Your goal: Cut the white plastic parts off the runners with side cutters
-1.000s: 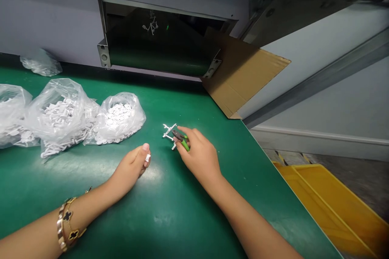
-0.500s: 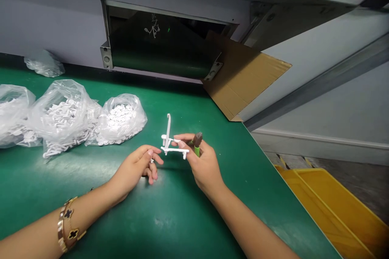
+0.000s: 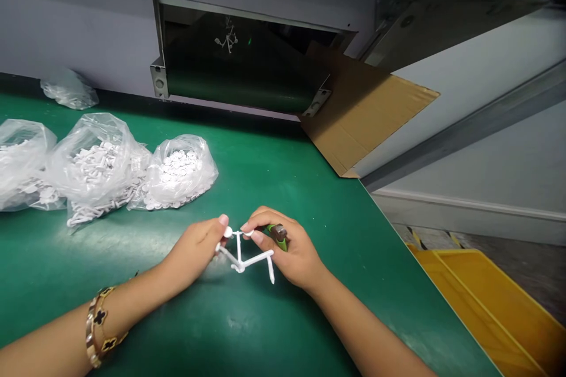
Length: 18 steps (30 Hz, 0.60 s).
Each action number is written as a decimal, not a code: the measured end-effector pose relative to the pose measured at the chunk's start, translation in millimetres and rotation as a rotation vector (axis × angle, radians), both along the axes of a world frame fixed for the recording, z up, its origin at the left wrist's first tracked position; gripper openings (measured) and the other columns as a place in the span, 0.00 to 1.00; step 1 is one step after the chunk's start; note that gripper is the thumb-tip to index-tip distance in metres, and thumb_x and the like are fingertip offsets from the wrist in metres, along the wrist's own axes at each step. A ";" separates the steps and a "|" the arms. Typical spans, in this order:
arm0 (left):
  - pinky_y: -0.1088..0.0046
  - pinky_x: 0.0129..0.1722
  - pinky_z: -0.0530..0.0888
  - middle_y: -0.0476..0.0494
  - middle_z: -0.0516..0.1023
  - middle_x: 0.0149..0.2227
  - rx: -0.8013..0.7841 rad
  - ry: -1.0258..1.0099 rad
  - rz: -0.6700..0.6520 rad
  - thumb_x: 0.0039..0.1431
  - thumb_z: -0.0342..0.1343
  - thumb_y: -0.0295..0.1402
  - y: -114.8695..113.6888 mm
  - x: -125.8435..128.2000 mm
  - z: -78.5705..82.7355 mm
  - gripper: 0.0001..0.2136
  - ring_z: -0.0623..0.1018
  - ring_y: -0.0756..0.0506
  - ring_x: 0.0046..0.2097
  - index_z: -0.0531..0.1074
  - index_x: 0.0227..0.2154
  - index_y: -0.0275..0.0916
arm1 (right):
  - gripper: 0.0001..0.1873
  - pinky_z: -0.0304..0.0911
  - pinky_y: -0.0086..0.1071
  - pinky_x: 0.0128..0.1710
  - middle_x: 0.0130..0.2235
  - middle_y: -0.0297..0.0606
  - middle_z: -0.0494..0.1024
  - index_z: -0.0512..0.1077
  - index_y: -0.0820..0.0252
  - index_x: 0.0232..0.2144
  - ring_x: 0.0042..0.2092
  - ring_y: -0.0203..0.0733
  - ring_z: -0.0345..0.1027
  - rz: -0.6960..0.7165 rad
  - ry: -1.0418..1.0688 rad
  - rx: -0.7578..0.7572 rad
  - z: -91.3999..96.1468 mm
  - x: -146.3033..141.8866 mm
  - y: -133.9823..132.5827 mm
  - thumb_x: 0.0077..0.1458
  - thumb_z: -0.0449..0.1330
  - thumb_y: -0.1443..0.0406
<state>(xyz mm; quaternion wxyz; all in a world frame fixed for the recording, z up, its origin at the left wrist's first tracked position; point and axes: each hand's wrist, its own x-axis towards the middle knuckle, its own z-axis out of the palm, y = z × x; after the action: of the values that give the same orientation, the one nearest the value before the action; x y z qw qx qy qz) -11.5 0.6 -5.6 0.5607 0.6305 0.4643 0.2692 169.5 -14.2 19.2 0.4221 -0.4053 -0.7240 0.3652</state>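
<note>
A branched white plastic sprue with small round discs on its arms is held between my two hands above the green table. My left hand is closed, its thumb and fingers at a disc on the sprue's left side. With thumb and index finger my right hand pinches another disc on the right. In that same hand rest green-handled cutters, their dark metal head pointing up toward the camera; the rest of them is hidden by the palm.
Clear plastic bags of small white parts stand on the green table at left. Behind is a machine opening with a dark conveyor belt, a white sprue on it. Cardboard leans beside it. A yellow bin stands lower right.
My left hand has moved to the sprue and closed on it. The sprue has turned over, its long arm no longer pointing up. The cutters have tilted in my right hand.
</note>
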 end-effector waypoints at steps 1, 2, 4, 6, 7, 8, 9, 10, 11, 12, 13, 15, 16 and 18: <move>0.76 0.23 0.57 0.52 0.59 0.19 0.023 0.017 -0.023 0.59 0.35 0.51 -0.1 0.4 -0.4 0.24 0.59 0.52 0.23 0.58 0.18 0.37 | 0.05 0.61 0.30 0.31 0.30 0.34 0.71 0.71 0.58 0.32 0.30 0.34 0.65 0.016 -0.018 0.016 0.8 -0.4 -0.6 0.55 0.55 0.65; 0.76 0.24 0.57 0.52 0.59 0.19 0.044 0.023 -0.038 0.59 0.36 0.51 -0.3 0.8 -0.7 0.24 0.59 0.52 0.23 0.57 0.17 0.37 | 0.05 0.61 0.30 0.31 0.30 0.34 0.71 0.71 0.57 0.32 0.31 0.34 0.64 0.032 -0.033 0.029 1.3 -1.1 -1.4 0.55 0.54 0.66; 0.76 0.23 0.56 0.53 0.57 0.19 0.088 0.023 -0.030 0.59 0.36 0.51 -0.8 1.2 -0.4 0.23 0.58 0.52 0.23 0.55 0.17 0.38 | 0.05 0.61 0.30 0.32 0.31 0.35 0.71 0.70 0.57 0.34 0.32 0.35 0.65 0.040 -0.047 0.037 0.9 -3.0 -3.2 0.55 0.54 0.65; 0.76 0.23 0.55 0.53 0.55 0.18 0.143 0.034 0.022 0.59 0.37 0.50 -1.6 0.6 2.0 0.23 0.58 0.52 0.23 0.53 0.17 0.38 | 0.07 0.61 0.31 0.33 0.32 0.36 0.71 0.67 0.57 0.37 0.33 0.36 0.65 -0.022 -0.045 0.008 -0.8 -5.0 -4.3 0.56 0.52 0.64; 0.76 0.23 0.55 0.53 0.54 0.18 0.176 0.047 0.053 0.60 0.37 0.49 -2.1 -0.1 3.9 0.22 0.57 0.52 0.23 0.53 0.17 0.38 | 0.07 0.61 0.31 0.33 0.32 0.36 0.70 0.65 0.57 0.36 0.33 0.37 0.65 -0.082 -0.060 -0.013 -1.9 -5.8 -4.3 0.56 0.50 0.63; 0.76 0.23 0.55 0.53 0.54 0.18 0.212 0.062 0.084 0.60 0.37 0.48 -2.7 -1.0 6.1 0.22 0.57 0.52 0.23 0.52 0.17 0.38 | 0.06 0.61 0.31 0.32 0.30 0.35 0.69 0.63 0.57 0.33 0.32 0.36 0.64 -0.146 -0.104 -0.034 -3.0 -6.7 -4.0 0.56 0.49 0.62; 0.76 0.24 0.55 0.53 0.54 0.19 0.249 0.076 0.107 0.61 0.36 0.47 -3.4 -1.8 8.3 0.22 0.57 0.51 0.23 0.52 0.17 0.38 | 0.05 0.59 0.31 0.30 0.28 0.33 0.67 0.61 0.57 0.30 0.30 0.36 0.62 -0.207 -0.182 -0.049 -4.0 -7.6 -3.5 0.55 0.48 0.63; 0.76 0.24 0.55 0.53 0.54 0.19 0.281 0.088 0.120 0.61 0.36 0.46 -4.1 -2.5 10.2 0.21 0.58 0.51 0.23 0.52 0.17 0.38 | 0.05 0.58 0.30 0.29 0.26 0.32 0.65 0.57 0.56 0.27 0.28 0.36 0.60 -0.252 -0.288 -0.047 -4.9 -8.6 -2.9 0.54 0.48 0.64; 0.76 0.24 0.55 0.52 0.55 0.19 0.305 0.097 0.123 0.62 0.36 0.45 -4.7 -3.1 11.7 0.21 0.58 0.51 0.23 0.53 0.17 0.38 | 0.05 0.56 0.30 0.28 0.25 0.31 0.63 0.55 0.56 0.25 0.28 0.36 0.58 -0.276 -0.409 -0.027 -5.7 -9.7 -2.4 0.51 0.49 0.65; 0.76 0.25 0.56 0.52 0.55 0.19 0.318 0.098 0.121 0.62 0.35 0.44 -5.2 -3.4 12.5 0.21 0.59 0.51 0.23 0.53 0.17 0.38 | 0.06 0.54 0.30 0.27 0.26 0.31 0.62 0.54 0.56 0.25 0.27 0.36 0.57 -0.275 -0.527 0.005 -6.4 -11.0 -2.3 0.48 0.50 0.66; 0.76 0.25 0.56 0.52 0.56 0.19 0.322 0.094 0.121 0.62 0.35 0.44 -5.6 -3.5 12.8 0.21 0.59 0.51 0.24 0.54 0.17 0.38 | 0.06 0.53 0.30 0.26 0.26 0.32 0.62 0.53 0.56 0.25 0.28 0.37 0.56 -0.258 -0.630 0.043 -7.1 -12.4 -2.5 0.45 0.51 0.67; 0.76 0.25 0.57 0.52 0.57 0.19 0.304 0.079 0.129 0.63 0.34 0.44 -5.9 -3.2 12.2 0.21 0.60 0.51 0.24 0.54 0.17 0.39 | 0.07 0.52 0.31 0.27 0.27 0.34 0.63 0.54 0.57 0.26 0.28 0.38 0.56 -0.202 -0.768 0.125 -8.2 -15.1 -4.2 0.44 0.52 0.67; 0.76 0.25 0.57 0.52 0.58 0.19 0.291 0.070 0.132 0.63 0.33 0.44 -5.9 -2.9 11.7 0.22 0.60 0.51 0.24 0.54 0.17 0.39 | 0.07 0.51 0.31 0.26 0.27 0.34 0.63 0.54 0.57 0.26 0.28 0.38 0.55 -0.173 -0.811 0.158 -8.8 -16.3 -5.3 0.45 0.52 0.66; 0.76 0.25 0.57 0.52 0.58 0.19 0.278 0.054 0.124 0.63 0.33 0.44 -5.9 -2.5 10.8 0.22 0.61 0.51 0.24 0.54 0.17 0.39 | 0.07 0.50 0.31 0.26 0.27 0.34 0.63 0.54 0.57 0.25 0.27 0.38 0.54 -0.150 -0.855 0.203 -9.8 -17.9 -7.5 0.47 0.52 0.64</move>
<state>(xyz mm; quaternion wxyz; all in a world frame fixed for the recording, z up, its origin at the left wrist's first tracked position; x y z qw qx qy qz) -14.0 -5.3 5.3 0.4376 0.6792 0.4756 0.3480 151.6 -21.7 9.4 0.1476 -0.5276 -0.8344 0.0600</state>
